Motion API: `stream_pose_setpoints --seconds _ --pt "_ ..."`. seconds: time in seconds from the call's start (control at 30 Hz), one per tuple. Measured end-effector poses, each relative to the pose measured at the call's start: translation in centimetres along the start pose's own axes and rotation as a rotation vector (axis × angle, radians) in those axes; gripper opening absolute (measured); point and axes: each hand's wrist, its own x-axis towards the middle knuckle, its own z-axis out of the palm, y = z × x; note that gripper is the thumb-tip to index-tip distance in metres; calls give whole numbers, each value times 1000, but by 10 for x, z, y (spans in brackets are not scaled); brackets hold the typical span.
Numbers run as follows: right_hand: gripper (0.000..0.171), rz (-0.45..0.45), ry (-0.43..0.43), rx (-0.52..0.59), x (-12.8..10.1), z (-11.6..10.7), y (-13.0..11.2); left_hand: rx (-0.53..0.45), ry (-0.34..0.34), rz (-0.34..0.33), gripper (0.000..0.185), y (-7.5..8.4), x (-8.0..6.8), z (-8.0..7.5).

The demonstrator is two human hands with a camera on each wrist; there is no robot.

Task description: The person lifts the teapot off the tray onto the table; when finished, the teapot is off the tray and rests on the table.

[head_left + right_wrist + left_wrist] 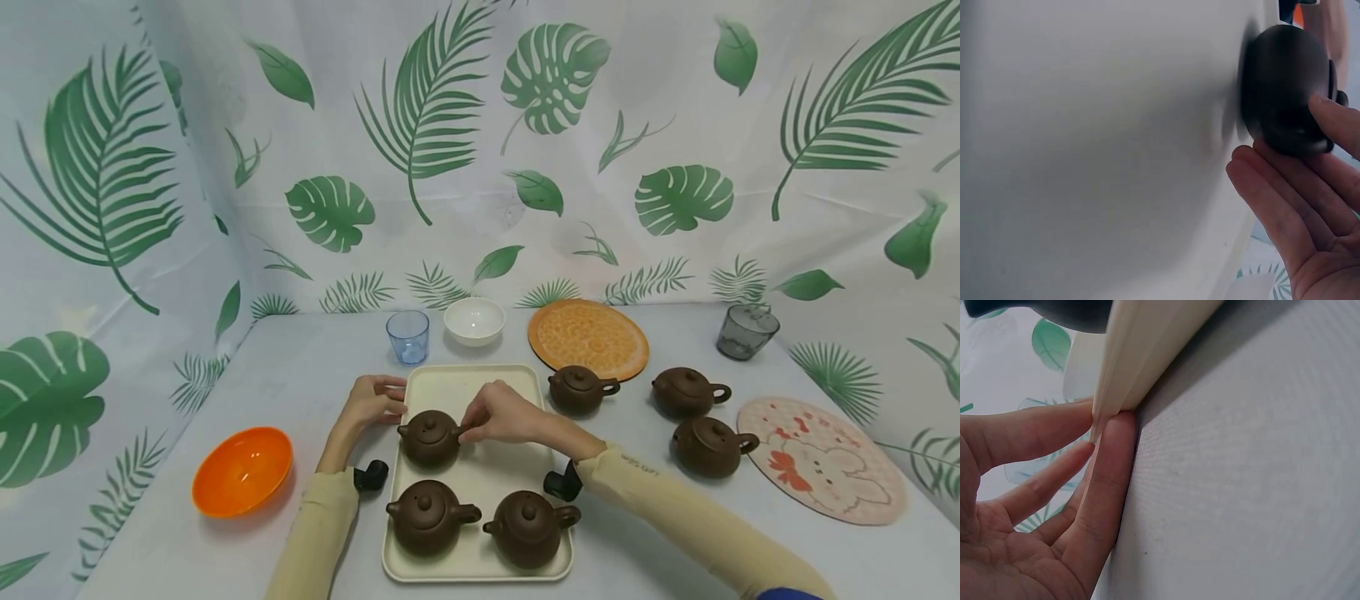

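In the head view, a cream tray [480, 569] bears three dark brown teapots. My right hand [501, 414] pinches the handle of the teapot [431, 442] in the tray's middle left. That teapot [1285, 87] shows blurred in the right wrist view, with the thumb [1335, 122] on top and fingers below. At the tray's left edge, my left hand [369, 404] holds the rim; the left wrist view shows fingertips on both sides of the tray rim [1141, 356]. Nearer me on the tray sit a left teapot [427, 521] and a right teapot [527, 530].
Right of the tray stand three more teapots, one here [688, 392]. An orange bowl [243, 472] lies left. At the back are a blue glass [409, 337], a white bowl [475, 322], an orange round mat [588, 337] and a grey glass [747, 332]. A rabbit mat [825, 462] lies right.
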Motion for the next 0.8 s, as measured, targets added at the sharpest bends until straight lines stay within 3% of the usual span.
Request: stream_pose_setpoints --seconds 0.4,0.8 --pt "7 7 66 19 -1 6 -3 -8 -8 6 49 0 -1 0" --pt "10 42 79 192 -19 -17 7 -9 16 -8 48 -2 1 0"
